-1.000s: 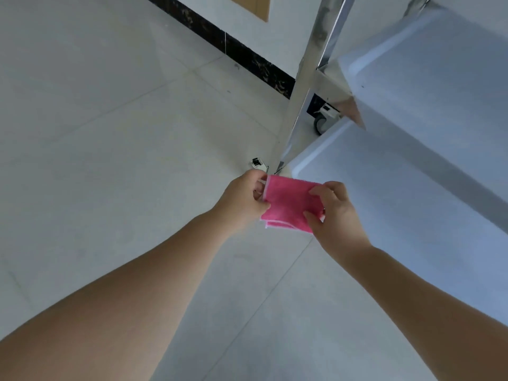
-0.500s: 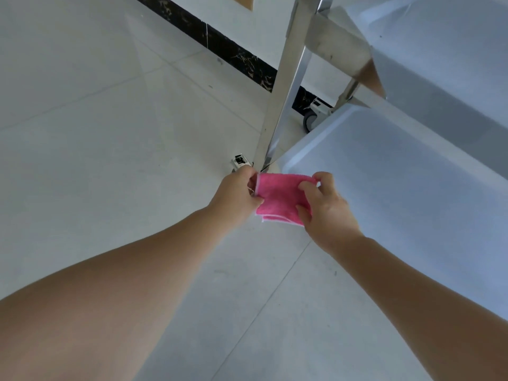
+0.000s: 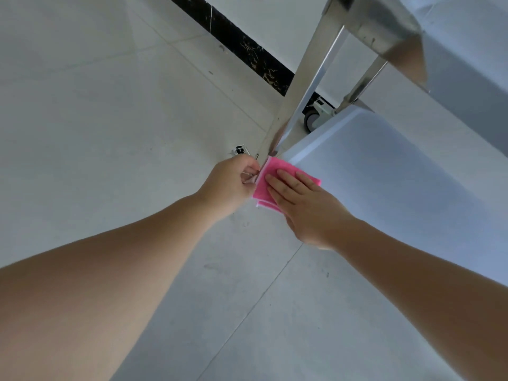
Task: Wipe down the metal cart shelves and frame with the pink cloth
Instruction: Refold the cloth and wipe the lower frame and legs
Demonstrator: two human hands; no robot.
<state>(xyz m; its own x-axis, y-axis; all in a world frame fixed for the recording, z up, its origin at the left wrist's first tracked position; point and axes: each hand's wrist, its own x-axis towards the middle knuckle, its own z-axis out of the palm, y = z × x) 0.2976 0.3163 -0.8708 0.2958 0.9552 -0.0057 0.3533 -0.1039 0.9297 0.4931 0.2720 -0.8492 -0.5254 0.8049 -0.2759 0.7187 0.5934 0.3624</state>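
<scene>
The folded pink cloth (image 3: 268, 176) lies on the near left corner of the metal cart's bottom shelf (image 3: 384, 171). My right hand (image 3: 305, 204) rests flat on top of it, fingers spread. My left hand (image 3: 233, 182) pinches the cloth's left edge, right at the foot of the cart's shiny upright post (image 3: 299, 86). An upper shelf (image 3: 453, 42) with a steel rim juts out at the top right.
Pale tiled floor (image 3: 110, 119) stretches to the left and below. A white wall with a black marbled skirting (image 3: 242, 42) runs behind the cart. A grey caster wheel (image 3: 312, 121) shows at the cart's far leg, and a small caster brake (image 3: 240, 151) beside the near post.
The cloth went from being held up between both hands to lying on the bottom shelf corner. My right hand opened flat on top of it. The view moved closer to the cart.
</scene>
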